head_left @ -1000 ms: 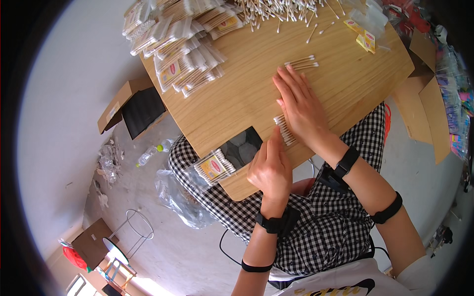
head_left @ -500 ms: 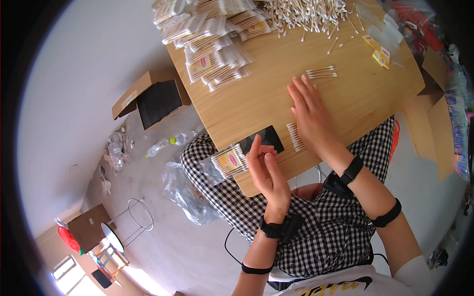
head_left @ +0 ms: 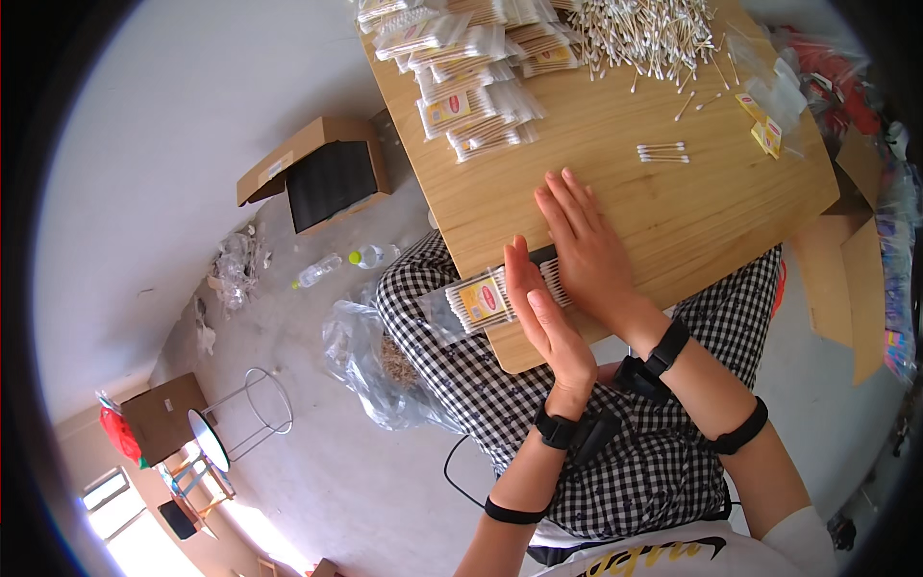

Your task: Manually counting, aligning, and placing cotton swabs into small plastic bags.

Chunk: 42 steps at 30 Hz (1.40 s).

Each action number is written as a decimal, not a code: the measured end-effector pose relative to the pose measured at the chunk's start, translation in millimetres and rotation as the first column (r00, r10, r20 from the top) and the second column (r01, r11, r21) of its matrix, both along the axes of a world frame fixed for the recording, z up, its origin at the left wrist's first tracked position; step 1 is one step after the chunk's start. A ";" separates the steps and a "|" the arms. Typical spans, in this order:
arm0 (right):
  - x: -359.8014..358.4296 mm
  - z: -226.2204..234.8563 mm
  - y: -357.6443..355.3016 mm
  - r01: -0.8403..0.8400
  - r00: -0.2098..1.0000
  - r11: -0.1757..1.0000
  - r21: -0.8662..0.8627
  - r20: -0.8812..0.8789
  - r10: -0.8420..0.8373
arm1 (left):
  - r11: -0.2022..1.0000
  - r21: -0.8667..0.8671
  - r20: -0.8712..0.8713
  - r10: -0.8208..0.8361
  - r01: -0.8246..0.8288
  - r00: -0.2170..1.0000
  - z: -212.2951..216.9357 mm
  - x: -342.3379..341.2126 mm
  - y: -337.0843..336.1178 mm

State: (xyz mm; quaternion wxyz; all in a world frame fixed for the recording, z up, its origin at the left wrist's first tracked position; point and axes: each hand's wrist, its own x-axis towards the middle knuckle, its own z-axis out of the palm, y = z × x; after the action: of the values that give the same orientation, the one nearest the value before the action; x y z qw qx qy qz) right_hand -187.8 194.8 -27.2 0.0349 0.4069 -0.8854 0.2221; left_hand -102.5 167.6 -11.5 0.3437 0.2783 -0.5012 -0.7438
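Wooden table (head_left: 673, 212): swab packet (head_left: 490, 300) between both hands' flat fingers (head_left: 524, 279).

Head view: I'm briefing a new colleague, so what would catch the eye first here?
Probably the two hands at the near edge of the wooden table: the left hand stands edge-on against a packet of cotton swabs, the right hand lies flat beside it. Next, the heap of loose swabs at the far edge, with stacked filled packets to its left.
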 end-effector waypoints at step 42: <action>17.9 8.0 -44.7 -0.070 0.998 0.997 0.032 -0.007 0.070 | 0.913 -0.375 0.694 0.159 0.163 0.703 -9.1 14.9 -114.4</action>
State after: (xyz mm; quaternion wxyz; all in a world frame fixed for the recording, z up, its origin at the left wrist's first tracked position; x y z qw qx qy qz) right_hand -170.0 150.1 -19.2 0.0243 0.4389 -0.8739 0.2076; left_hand -87.6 53.2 -20.6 0.1730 0.4647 -0.7386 -0.4567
